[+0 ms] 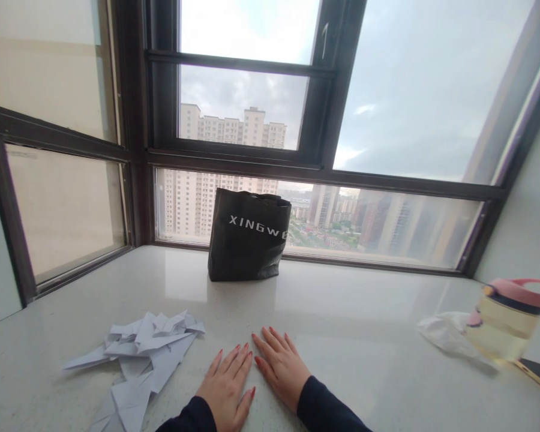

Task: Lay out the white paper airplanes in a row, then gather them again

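Two hands inspected: left grip [226,384] and right grip [285,371] both open, palms down on the glossy pale surface [355,336]. Folded paper [150,354] heaped beside the left grip. Black bag [247,243] upright near dark-framed windows [387,181]; towers [252,129] outside under cloud. Bottle [504,324] at far right, beside crumpled tissue [445,330]

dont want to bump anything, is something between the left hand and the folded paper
Nothing visible stands between the left hand and the folded paper; only white surface shows there. The black bag stands farther back.
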`<state>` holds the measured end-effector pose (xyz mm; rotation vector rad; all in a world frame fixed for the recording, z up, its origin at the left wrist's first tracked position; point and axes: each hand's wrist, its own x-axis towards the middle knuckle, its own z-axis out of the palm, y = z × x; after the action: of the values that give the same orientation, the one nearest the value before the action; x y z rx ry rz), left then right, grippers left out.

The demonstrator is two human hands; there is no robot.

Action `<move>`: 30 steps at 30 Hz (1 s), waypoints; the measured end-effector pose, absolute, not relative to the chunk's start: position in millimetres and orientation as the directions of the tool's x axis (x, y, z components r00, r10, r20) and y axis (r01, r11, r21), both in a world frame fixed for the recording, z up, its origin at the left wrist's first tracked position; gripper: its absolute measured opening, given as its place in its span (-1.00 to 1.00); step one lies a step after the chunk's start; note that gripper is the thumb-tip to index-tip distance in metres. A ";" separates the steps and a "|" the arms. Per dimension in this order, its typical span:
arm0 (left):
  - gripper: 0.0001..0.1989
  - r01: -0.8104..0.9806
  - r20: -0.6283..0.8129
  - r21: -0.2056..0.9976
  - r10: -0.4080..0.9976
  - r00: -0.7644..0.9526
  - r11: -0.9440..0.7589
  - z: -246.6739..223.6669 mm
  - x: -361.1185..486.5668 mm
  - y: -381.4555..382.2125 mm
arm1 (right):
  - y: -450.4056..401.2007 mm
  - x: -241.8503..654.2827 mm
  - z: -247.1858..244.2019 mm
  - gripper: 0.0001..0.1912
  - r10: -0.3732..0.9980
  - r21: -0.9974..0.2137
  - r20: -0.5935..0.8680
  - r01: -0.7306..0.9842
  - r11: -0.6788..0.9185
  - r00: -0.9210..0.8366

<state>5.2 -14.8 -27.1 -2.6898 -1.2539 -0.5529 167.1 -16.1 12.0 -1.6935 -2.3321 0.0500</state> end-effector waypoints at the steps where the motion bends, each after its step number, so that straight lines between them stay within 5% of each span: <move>1: -0.53 0.761 0.373 0.044 0.717 0.589 -0.648 -26.8 5.2 -15.0 | -16.3 166.9 12.3 -0.54 0.940 -0.177 0.186 0.931 0.320 -0.287; 30: -0.52 0.752 0.352 0.024 0.709 0.611 -0.659 -30.4 4.8 -11.2 | -16.7 165.7 15.5 -0.54 0.942 -0.172 0.172 0.933 0.315 -0.287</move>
<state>4.8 -11.2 -30.4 -2.7046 -1.2322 -0.5071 165.7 -16.7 15.5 -1.7076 -2.3414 0.0555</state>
